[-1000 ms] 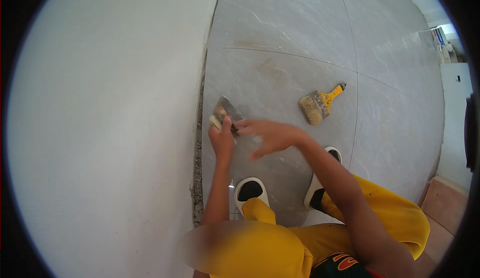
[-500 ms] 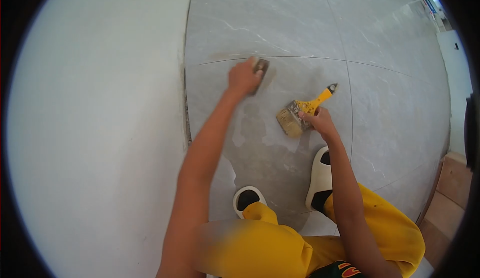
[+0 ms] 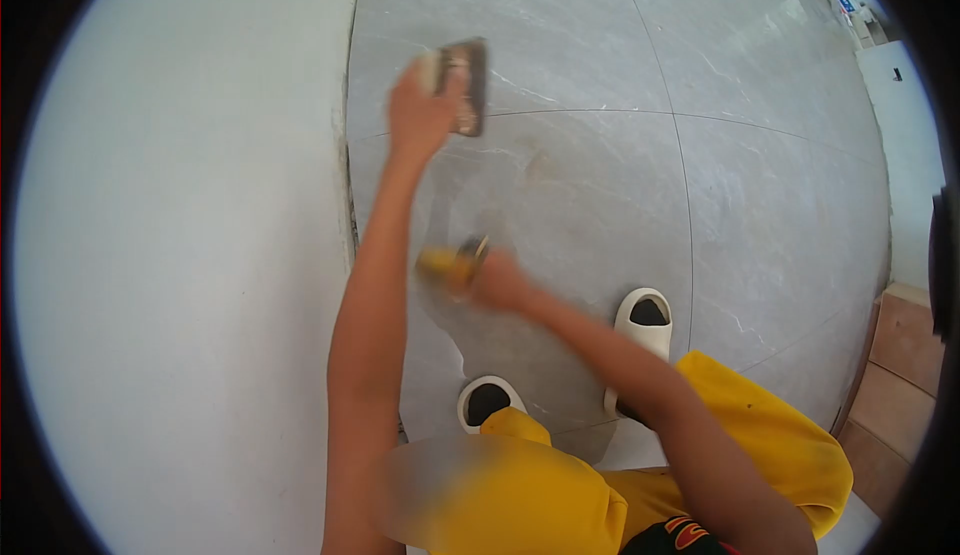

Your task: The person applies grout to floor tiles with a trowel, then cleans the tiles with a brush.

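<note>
Grey floor tiles (image 3: pixel 570 195) met a pale wall (image 3: pixel 200 205). The left hand (image 3: pixel 420 115) had its fingers clamped on one scraper (image 3: pixel 467 85), over the tiles; the right hand (image 3: pixel 498 280) had its closed round one yellow brush (image 3: pixel 440 263), blurred, nearer the two shoes (image 3: pixel 646 333), both partly hidden.

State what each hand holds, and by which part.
Left hand: a scraper, by its pale handle, thumb against the blade. Right hand: the yellow brush, too blurred to tell where.
</note>
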{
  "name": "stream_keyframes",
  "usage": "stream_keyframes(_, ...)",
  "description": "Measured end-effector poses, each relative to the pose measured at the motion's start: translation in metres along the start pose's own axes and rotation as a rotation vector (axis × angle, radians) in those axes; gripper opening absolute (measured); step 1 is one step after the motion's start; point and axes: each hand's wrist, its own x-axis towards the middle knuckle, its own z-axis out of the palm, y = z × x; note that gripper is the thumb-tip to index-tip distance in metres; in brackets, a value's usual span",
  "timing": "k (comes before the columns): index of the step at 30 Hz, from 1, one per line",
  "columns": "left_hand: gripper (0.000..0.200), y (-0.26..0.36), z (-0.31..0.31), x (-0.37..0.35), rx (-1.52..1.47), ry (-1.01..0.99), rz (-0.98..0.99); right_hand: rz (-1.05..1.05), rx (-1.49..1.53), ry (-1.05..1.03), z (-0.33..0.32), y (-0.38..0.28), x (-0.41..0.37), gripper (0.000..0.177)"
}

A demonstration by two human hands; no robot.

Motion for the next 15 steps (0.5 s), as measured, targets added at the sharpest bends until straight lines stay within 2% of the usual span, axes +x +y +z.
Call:
stream_keyframes(1,0.037,0.009,-0.035,-0.01,-0.087,0.0,-0.08,-0.059,-0.086,0.27,-0.027,0.024,0.026,0.032)
stream_keyframes(2,0.033,0.002,-0.057,-0.027,-0.178,0.079,-0.094,0.014,-0.161,0.383,-0.055,0.077,0.055,0.037)
stream_keyframes(3,0.028,0.0,-0.075,-0.044,-0.268,0.159,-0.106,0.219,-0.123,0.45,-0.119,0.08,0.06,0.03)
stream_keyframes(4,0.025,0.005,-0.091,-0.066,-0.344,0.154,-0.182,0.28,-0.315,0.581,-0.168,0.109,0.066,0.033)
stream_keyframes(5,0.022,0.011,-0.107,-0.09,-0.421,0.152,-0.253,0.359,-0.637,0.66,-0.214,0.124,0.066,0.037)
stream_keyframes(6,0.019,0.012,-0.117,-0.112,-0.452,0.185,-0.301,0.292,-0.838,0.692,-0.253,0.158,0.065,0.04)
stream_keyframes(7,0.017,0.008,-0.122,-0.134,-0.484,0.226,-0.352,0.254,-0.956,0.746,-0.281,0.168,0.062,0.039)
stream_keyframes(8,0.018,0.004,-0.125,-0.151,-0.462,0.25,-0.395,0.251,-0.914,0.734,-0.284,0.154,0.067,0.04)
stream_keyframes(10,0.019,-0.003,-0.13,-0.192,-0.419,0.304,-0.481,0.242,-0.831,0.709,-0.273,0.118,0.068,0.04)
stream_keyframes(11,0.02,-0.002,-0.13,-0.209,-0.396,0.326,-0.523,0.093,-0.63,0.625,-0.244,0.113,0.075,0.04)
stream_keyframes(12,0.021,0.001,-0.129,-0.22,-0.374,0.341,-0.557,0.129,-0.34,0.527,-0.197,0.063,0.075,0.038)
stream_keyframes(13,0.021,0.004,-0.13,-0.23,-0.34,0.333,-0.577,0.064,-0.256,0.467,-0.138,0.041,0.076,0.036)
stream_keyframes(14,0.022,0.007,-0.13,-0.237,-0.305,0.327,-0.594,-0.174,-0.268,0.444,-0.08,0.025,0.081,0.035)
stream_keyframes(15,0.023,0.012,-0.134,-0.23,-0.27,0.314,-0.611,-0.178,-0.039,0.248,-0.038,0.001,0.086,0.038)
